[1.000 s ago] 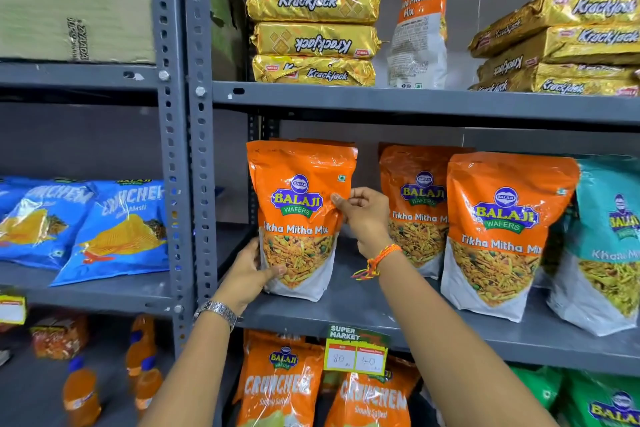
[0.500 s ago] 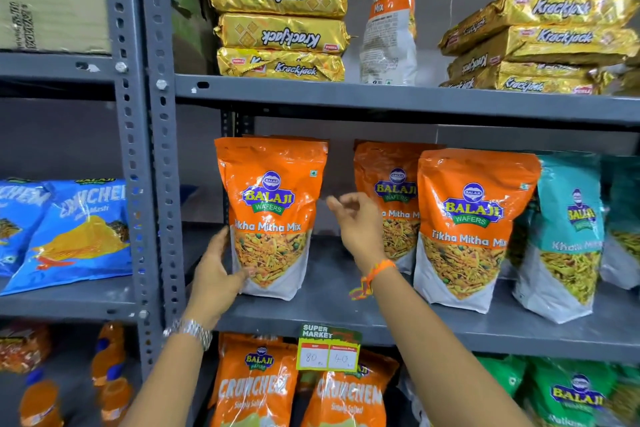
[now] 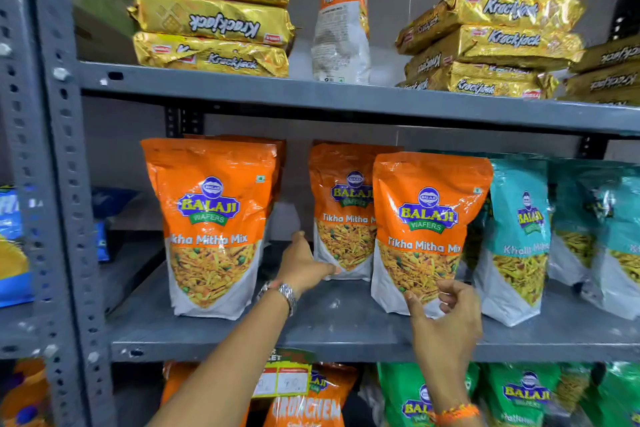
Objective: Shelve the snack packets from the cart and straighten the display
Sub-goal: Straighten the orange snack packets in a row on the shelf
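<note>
Right hand [image 3: 446,322] fingers seemingly pinch upright orange pouch [image 3: 424,232]; left hand [image 3: 304,265] fingers spread.

Upper shelf: eight gold Krackjack packs [image 3: 211,15] and one orange pouch. Middle shelf: three orange Tikha Mitha Mix pouches [image 3: 213,218], three teal pouches [image 3: 519,229].

Shop: grey steel racking [image 3: 52,184], rows of branded snack pouches [image 3: 429,229], price tag [image 3: 284,380] on shelf edge.

Gold biscuit packs [image 3: 207,14] at eleven o'clock read "Krackjack". Orange pouches [image 3: 213,218] at centre read "BALAJI WAFERS Tikha Mitha Mix". At six o'clock, an orange bag [image 3: 308,409] reads "CRUNCHEM".
</note>
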